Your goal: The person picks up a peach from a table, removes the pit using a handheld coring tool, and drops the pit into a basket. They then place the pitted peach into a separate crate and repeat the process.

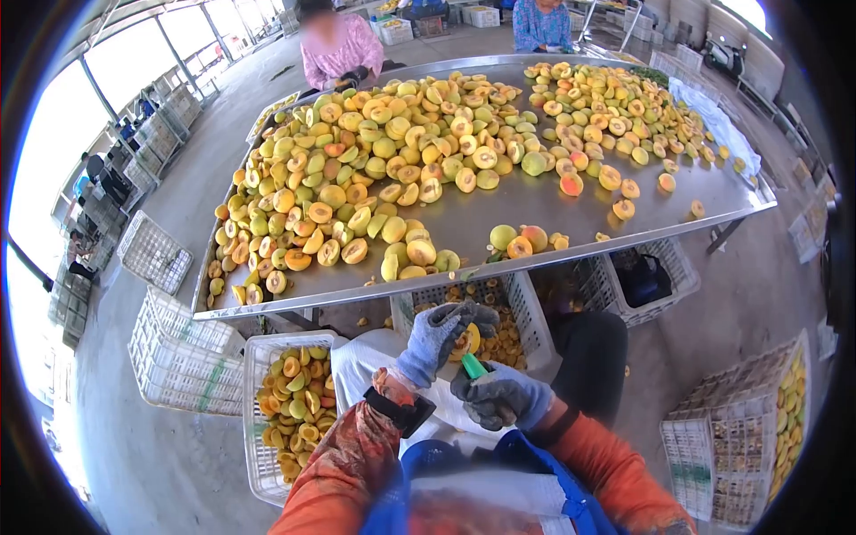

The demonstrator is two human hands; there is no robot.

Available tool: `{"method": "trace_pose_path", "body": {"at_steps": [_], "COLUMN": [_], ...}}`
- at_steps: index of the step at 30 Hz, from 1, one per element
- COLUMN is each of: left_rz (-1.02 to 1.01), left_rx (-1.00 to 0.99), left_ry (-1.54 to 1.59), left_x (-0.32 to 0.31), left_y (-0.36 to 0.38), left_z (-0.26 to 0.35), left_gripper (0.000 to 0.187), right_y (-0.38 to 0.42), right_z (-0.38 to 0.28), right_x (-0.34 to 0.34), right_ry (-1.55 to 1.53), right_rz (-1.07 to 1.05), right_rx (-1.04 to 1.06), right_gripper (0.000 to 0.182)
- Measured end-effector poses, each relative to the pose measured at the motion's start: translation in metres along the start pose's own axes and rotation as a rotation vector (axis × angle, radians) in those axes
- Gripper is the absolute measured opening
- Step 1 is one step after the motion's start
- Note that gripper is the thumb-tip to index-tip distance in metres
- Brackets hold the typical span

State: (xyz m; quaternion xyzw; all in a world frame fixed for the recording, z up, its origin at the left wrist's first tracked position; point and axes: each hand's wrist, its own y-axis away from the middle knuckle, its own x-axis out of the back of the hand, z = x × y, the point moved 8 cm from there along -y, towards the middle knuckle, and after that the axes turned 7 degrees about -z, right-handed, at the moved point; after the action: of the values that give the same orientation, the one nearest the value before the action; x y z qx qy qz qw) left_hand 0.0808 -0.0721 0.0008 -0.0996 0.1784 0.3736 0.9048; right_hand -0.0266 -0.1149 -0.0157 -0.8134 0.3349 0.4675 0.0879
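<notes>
- Looking down from the head camera, the left hand (443,332) in a grey knit glove has its grip curled around a yellow fruit half (466,341), held over the lap just below the near edge of the bench (499,209).
- The right hand (499,395), gloved the same way, has its grip pressed around the green handle of a small tool (473,366); its working end points up toward the fruit and is hidden, so whether it is a blade or a scoop cannot be told.
- The fruit half looks light and rounded, smooth-skinned outside and wet on the cut face, so it is likely slippery and easily bruised; cupping the skin side in the fingers, as the left hand does, seems the safest hold, and the rough knit should help against sliding.
- The bench is bare sheet metal, smooth and dully reflective, heaped with halved fruit (374,169): yellow-green skins, orange flesh, some with a dark hollow where the stone sat. A few whole ones (518,239) lie near the front edge.
- Under and beside the bench stand white plastic lattice crates, stiff and open-meshed; one crate (259,419) to the left holds cut halves, another crate (522,308) straight ahead holds small orange-brown pieces.
- Orange patterned sleeves and a blue apron (428,459) of soft cloth show at the bottom.
- Two other people (339,45) are at the far side of the bench.
</notes>
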Motion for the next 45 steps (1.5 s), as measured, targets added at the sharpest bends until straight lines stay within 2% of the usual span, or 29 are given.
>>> {"method": "trace_pose_path", "body": {"at_steps": [1, 4, 6, 7, 10, 11, 14, 17, 20, 23, 26, 29, 32, 33, 35, 36, 38, 40, 41, 42, 44, 45], "left_rz": [-0.015, -0.358, -0.587, -0.402, 0.080, 0.078, 0.215, 0.293, 0.368, 0.394, 0.377, 0.384, 0.537, 0.546, 0.697, 0.471, 0.480, 0.529, 0.749, 0.950, 1.072, 1.082], "left_rx": [0.028, 0.146, 0.091, 0.207, 0.341, 0.197, 0.152, 0.213, 0.155, 0.167, 0.200, 0.146, 0.109, -0.056, 0.103, 0.231, 0.207, 0.156, 0.228, 0.297, 0.877, 0.576], "left_ry": [0.029, -0.489, -0.847, -0.514, 0.097, -0.063, 0.103, 0.196, 0.273, 0.162, 0.346, 0.375, 0.274, -0.061, 0.640, 0.533, 0.424, 0.266, -0.025, -0.328, -1.070, -1.030], "left_x": [0.003, 0.002, -0.009, 0.005, 0.011, 0.006, 0.005, 0.014, 0.031, 0.027, 0.033, 0.034, 0.041, 0.048, 0.058, 0.076, 0.093, 0.143, 0.174, 0.194, 0.199, 0.221], "left_y": [-0.001, -0.009, -0.009, -0.010, -0.013, -0.018, -0.020, -0.018, -0.013, -0.013, -0.019, -0.024, -0.020, -0.021, -0.007, -0.001, 0.026, 0.084, 0.127, 0.164, 0.199, 0.197], "left_z": [-0.003, -0.009, -0.005, -0.014, -0.014, -0.001, -0.001, -0.008, -0.015, -0.006, -0.019, -0.017, -0.011, 0.006, -0.028, -0.037, -0.003, 0.015, 0.021, 0.034, 0.062, 0.065], "left_gripper": [0.038, 0.039, 0.040, 0.034, 0.025, 0.030, 0.033, 0.037, 0.047, 0.056, 0.056, 0.052, 0.050, 0.049, 0.050, 0.054, 0.059, 0.048, 0.043, 0.039, 0.027, 0.027], "right_y": [-0.002, -0.005, -0.004, -0.005, -0.011, -0.014, -0.014, -0.017, -0.026, -0.029, -0.029, -0.029, -0.027, -0.026, -0.023, -0.022, -0.011, -0.007, -0.002, 0.002, 0.007, 0.004], "right_z": [-0.003, 0.012, 0.009, 0.005, -0.008, -0.008, -0.013, -0.020, -0.021, -0.024, -0.027, -0.030, -0.037, -0.044, -0.065, -0.073, -0.083, -0.067, -0.061, -0.055, -0.043, -0.041], "right_x": [0.000, 0.010, 0.011, 0.011, 0.014, 0.015, 0.017, 0.009, 0.010, 0.013, 0.014, 0.015, 0.012, 0.010, 0.009, 0.021, 0.047, 0.102, 0.126, 0.138, 0.154, 0.151], "right_ry": [-0.033, -0.145, -0.051, -0.079, -0.235, -0.282, -0.285, -0.285, -0.291, -0.290, -0.286, -0.283, -0.288, -0.297, -0.315, -0.255, 0.139, 0.744, 1.044, 1.118, 1.259, 1.231], "right_rz": [0.000, -0.075, -0.060, -0.032, -0.062, -0.101, -0.098, -0.136, -0.166, -0.186, -0.160, -0.157, -0.152, -0.176, -0.224, -0.125, 0.182, 0.509, 0.672, 0.696, 0.753, 0.744], "right_rx": [0.001, -0.126, -0.166, -0.132, 0.039, 0.071, 0.114, 0.125, 0.184, 0.215, 0.189, 0.212, 0.269, 0.299, 0.365, 0.384, 0.273, 0.037, -0.087, -0.114, -0.177, -0.174], "right_gripper": [0.025, 0.025, 0.026, 0.026, 0.025, 0.024, 0.023, 0.023, 0.024, 0.026, 0.027, 0.028, 0.027, 0.025, 0.022, 0.021, 0.021, 0.026, 0.029, 0.032, 0.036, 0.037]}}
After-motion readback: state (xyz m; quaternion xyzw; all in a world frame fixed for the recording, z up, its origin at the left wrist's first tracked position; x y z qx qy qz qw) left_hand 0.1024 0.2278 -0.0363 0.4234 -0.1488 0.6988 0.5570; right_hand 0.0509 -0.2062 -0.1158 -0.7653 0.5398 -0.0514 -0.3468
